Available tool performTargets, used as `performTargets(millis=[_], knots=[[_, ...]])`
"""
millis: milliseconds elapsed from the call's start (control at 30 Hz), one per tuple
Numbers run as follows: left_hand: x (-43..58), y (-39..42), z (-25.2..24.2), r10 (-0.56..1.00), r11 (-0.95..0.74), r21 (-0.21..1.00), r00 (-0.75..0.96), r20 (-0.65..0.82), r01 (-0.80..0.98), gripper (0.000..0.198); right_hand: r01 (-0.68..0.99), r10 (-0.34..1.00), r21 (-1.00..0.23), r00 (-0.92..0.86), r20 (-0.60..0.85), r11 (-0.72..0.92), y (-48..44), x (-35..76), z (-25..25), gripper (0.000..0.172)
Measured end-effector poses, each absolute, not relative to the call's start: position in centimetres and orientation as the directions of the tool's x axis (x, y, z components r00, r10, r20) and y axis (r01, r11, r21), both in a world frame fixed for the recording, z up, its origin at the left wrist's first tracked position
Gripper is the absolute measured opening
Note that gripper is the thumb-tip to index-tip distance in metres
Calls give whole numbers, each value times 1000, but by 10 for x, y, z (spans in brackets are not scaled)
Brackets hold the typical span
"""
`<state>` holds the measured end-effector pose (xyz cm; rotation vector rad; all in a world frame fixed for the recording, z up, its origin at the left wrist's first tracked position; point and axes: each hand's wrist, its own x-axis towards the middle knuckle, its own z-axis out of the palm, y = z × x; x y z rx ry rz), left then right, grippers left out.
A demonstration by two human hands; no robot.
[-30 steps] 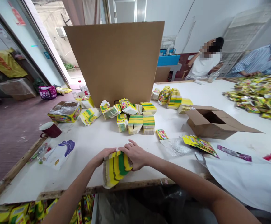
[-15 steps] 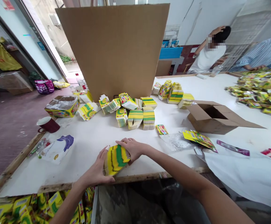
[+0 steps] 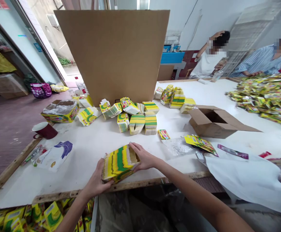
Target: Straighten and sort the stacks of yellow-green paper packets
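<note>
A stack of flat yellow-and-green cartons [image 3: 119,162] is gripped between my two hands at the table's front edge. My left hand [image 3: 98,180] wraps round its left end, thumb low in front. At the right end, my right hand [image 3: 142,157] presses with fingers over the top corner. The stack's edges show as uneven yellow and green bands. Beyond it lie more carton stacks [image 3: 137,123], in a loose group before a tall cardboard sheet [image 3: 111,54]. A single small carton [image 3: 164,134] lies to the right of that group.
An open cardboard box [image 3: 209,120] and flat yellow packs [image 3: 200,144] are on the right. A maroon mug [image 3: 45,130] and a lined yellow box [image 3: 60,111] stand left. Two people sit beyond, near a heap of yellow packets [image 3: 266,96]. More packets [image 3: 50,214] lie below the table edge.
The stack has spread wider between my hands, and its right end has tilted up. My left hand has moved slightly left and down. The whole view has shifted a little.
</note>
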<state>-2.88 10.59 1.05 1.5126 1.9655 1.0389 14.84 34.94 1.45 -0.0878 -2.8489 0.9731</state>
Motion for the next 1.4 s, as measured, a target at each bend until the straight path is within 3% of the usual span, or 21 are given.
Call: performTargets(millis=[233, 467, 600, 767, 933, 1100, 1233, 1300, 1400], knots=[[-32, 118, 13, 935, 97, 939, -354, 27, 329, 99, 87, 225, -639, -965, 138, 765, 346, 142, 1, 135], [-32, 117, 20, 947, 130, 963, -317, -50, 236, 113, 119, 206, -661, -977, 55, 741, 348, 152, -8, 147], [-31, 114, 22, 954, 163, 947, -289, -80, 276, 123, 113, 197, -692, -979, 43, 713, 342, 154, -10, 150], [-36, 115, 13, 914, 175, 957, -399, -71, 231, 113, 170, 343, -763, -937, 71, 623, 335, 146, -6, 131], [-48, 120, 26, 843, 203, 977, -520, -139, 68, 113, 246, 455, -868, -890, -26, 432, 339, 134, 17, 121], [-58, 115, 45, 797, 309, 939, -496, -344, -153, 76, 325, 430, -934, -872, -235, 149, 343, 131, 38, 91], [-60, 114, 41, 697, 468, 838, -467, -545, -279, 71, 416, 356, -909, -846, -396, -23, 336, 127, 34, 68], [-59, 115, 39, 663, 493, 818, -481, -574, -297, 73, 433, 347, -899, -834, -429, -69, 333, 126, 32, 64], [-57, 115, 42, 641, 498, 828, -533, -552, -258, 76, 455, 373, -885, -808, -457, -98, 334, 126, 37, 73]])
